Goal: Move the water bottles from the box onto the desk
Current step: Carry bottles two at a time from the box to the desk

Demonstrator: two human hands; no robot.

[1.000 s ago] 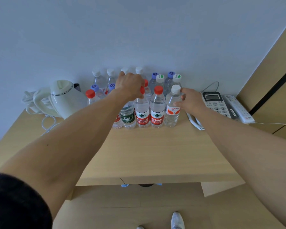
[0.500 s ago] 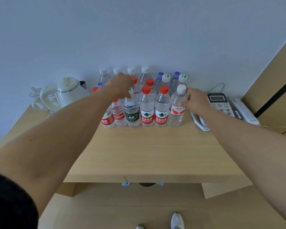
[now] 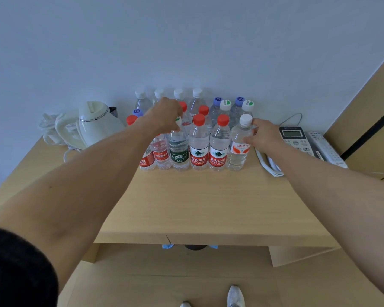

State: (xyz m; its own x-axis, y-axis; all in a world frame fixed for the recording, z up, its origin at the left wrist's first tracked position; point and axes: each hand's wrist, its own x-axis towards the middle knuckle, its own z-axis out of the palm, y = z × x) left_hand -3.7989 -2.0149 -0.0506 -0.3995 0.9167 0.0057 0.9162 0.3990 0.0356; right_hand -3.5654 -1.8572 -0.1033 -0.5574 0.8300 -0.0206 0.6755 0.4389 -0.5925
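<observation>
A white kettle (image 3: 98, 124) stands at the left rear of the wooden bench (image 3: 208, 202). Right of it, the water bottles (image 3: 198, 144) stand upright in rows against the wall, all on the bench. The left hand (image 3: 164, 115) reaches over the front row, its fingers curled down around the neck of the green-label bottle (image 3: 179, 149). The right hand (image 3: 264, 135) rests against the right-end bottle with the white cap (image 3: 239, 145), thumb and fingers bent round its shoulder. Further right lie a telephone (image 3: 295, 139) and a remote control (image 3: 326, 149).
</observation>
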